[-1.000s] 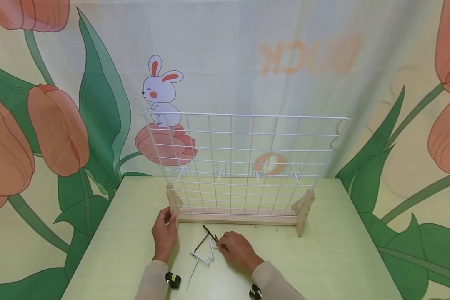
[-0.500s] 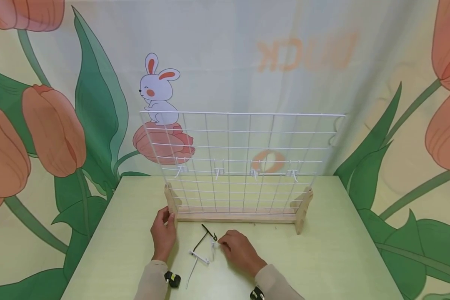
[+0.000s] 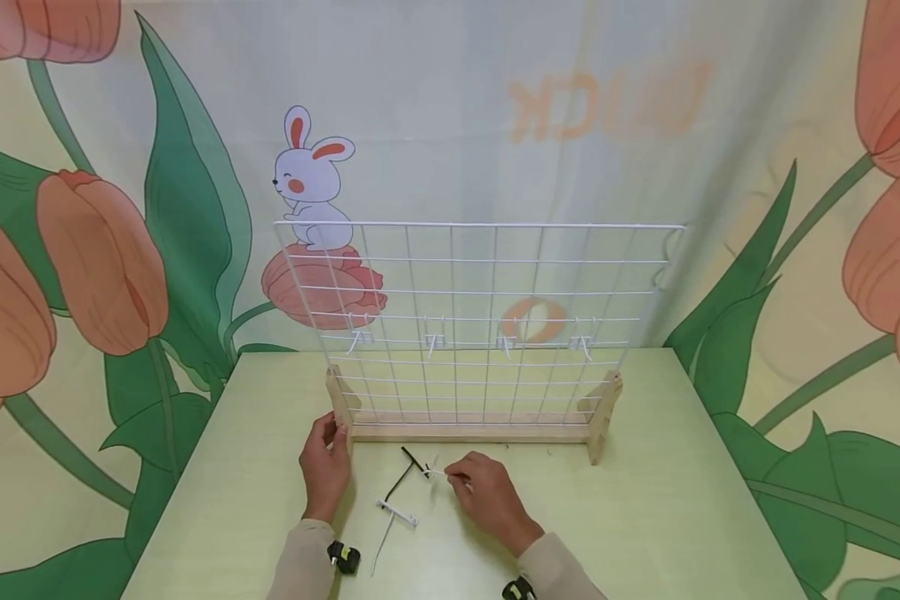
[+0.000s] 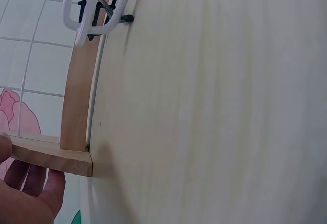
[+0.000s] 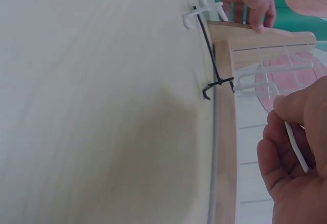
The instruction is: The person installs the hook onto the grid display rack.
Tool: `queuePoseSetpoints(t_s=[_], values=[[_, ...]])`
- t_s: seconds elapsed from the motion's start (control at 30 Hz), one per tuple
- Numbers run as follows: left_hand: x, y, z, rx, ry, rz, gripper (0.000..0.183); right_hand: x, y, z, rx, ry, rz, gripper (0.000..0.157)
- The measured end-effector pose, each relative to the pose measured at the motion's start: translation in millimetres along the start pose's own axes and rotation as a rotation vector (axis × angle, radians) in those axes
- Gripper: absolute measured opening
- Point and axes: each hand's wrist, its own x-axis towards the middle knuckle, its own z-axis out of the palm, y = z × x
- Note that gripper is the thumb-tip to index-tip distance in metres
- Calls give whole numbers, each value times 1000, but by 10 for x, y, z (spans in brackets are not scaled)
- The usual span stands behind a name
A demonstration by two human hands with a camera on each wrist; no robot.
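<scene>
A white wire grid rack (image 3: 487, 224) stands upright in a wooden base (image 3: 468, 434). My left hand (image 3: 324, 468) grips the base's left foot (image 4: 53, 157), thumb on one side and fingers on the other. A white wire hook (image 5: 295, 150) is pinched between thumb and fingers of my right hand (image 3: 490, 498), raised just in front of the base. To its left a black hook (image 3: 400, 483) lies on the table, with another white hook (image 3: 399, 513) against its near end. Several white hooks (image 3: 435, 341) hang in a row on the grid.
The rack and hooks are on a pale yellow-green table (image 3: 667, 500). Behind it hangs a curtain (image 3: 450, 108) printed with tulips and a rabbit. The base's right foot (image 3: 604, 417) stands beyond my right hand.
My right hand has lifted the white hook away from the other two hooks, slightly up and to the right, turning it. My left hand stays on the base's foot.
</scene>
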Motion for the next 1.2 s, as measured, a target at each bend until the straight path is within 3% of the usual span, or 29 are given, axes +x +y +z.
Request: queuePoseSetpoints(t_s=[0.23, 0.6, 1.2], values=[[4, -5, 12, -8, -12, 4, 30, 4, 12, -155, 18, 92, 94, 11], [3, -8, -11, -30, -23, -26, 30, 101, 54, -509, -12, 227, 142, 11], [-17, -14, -4, -44, -22, -11, 30, 145, 77, -934, -128, 386, 146, 9]])
